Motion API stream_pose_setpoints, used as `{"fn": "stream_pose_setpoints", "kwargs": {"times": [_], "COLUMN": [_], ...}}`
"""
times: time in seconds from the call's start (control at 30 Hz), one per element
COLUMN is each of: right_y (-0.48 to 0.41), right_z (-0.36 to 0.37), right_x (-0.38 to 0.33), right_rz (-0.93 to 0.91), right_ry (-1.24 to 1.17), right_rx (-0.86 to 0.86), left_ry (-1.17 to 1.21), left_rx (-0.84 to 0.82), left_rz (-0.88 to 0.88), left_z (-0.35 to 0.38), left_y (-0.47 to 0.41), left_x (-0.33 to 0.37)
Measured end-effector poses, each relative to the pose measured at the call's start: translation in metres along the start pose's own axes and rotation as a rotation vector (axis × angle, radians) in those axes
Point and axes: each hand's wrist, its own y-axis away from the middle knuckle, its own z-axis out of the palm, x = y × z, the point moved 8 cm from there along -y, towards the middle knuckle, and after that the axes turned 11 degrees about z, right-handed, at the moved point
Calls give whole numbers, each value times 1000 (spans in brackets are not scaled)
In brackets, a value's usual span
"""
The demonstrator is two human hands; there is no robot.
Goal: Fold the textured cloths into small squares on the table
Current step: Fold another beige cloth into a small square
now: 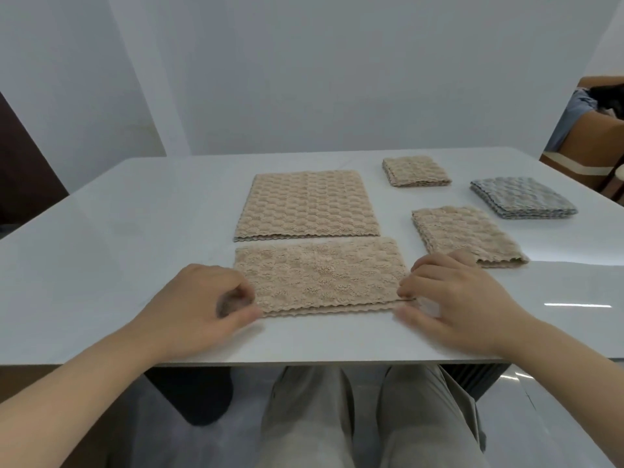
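Note:
A beige textured cloth [320, 275], folded once into a long strip, lies near the front edge of the white table [118, 248]. My left hand [202, 305] pinches its near left corner. My right hand [452, 298] pinches its near right corner, fingers curled at the edge. Behind the strip lies a larger beige cloth [305, 204], flat and wide. To the right sit a folded beige square [466, 234], a smaller folded beige square [415, 170] farther back, and a folded grey square [521, 197].
A brown chair [587, 153] with clothing on it stands beyond the table's right corner. My knees in grey trousers [371, 417] show below the front edge. The left half of the tabletop holds no cloths.

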Motion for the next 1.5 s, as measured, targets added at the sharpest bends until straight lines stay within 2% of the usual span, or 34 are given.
{"fn": "stream_pose_setpoints", "kwargs": {"times": [0.1, 0.17, 0.27, 0.37, 0.5, 0.67, 0.8, 0.9, 1.0, 1.1, 1.17, 1.27, 1.43, 1.5], "right_y": [-27, -54, -81, -80, -72, -57, -61, -80, -94, -95, -93, -96, -94, -85], "right_z": [-11, -3, 39, 78, 85, 81, 75, 50, 29, 35, 42, 45, 40, 39], "right_x": [-14, -34, -60, -63, -46, -16, -6, -6, 6, 14, 16, 26, 39, 44], "right_rz": [115, 171, 259, 305, 398, 538, 564, 563, 615, 661, 676, 720, 830, 894], "right_ry": [-76, -146, -174, -87, -72, -97, -61, 25, 129, 218, 197, 20, -532, -526], "right_rx": [60, 29, -195, -393, -430, -460, -511, -432, -331, -405, -447, -413, -341, -391], "left_ry": [-11, -49, -118, -134, -102, -68, -59, -120, -226, -163, -62, -17, -90, -101], "left_rx": [151, 175, 53, -158, -274, -267, -320, -298, -193, -101, -131, -242, -311, -332], "left_rz": [11, -6, -101, -219, -262, -456, -494, -534, -466, -198, -91, -76, -74, -77], "left_z": [-8, 1, 36, 76, 84, 71, 65, 52, 39, 45, 58, 78, 90, 92], "left_y": [-28, -56, -89, -90, -73, -45, -44, -59, -78, -96, -101, -99, -95, -95], "left_x": [20, 34, 44, 32, 12, -24, -31, -35, -22, 12, 29, 39, 36, 37]}}
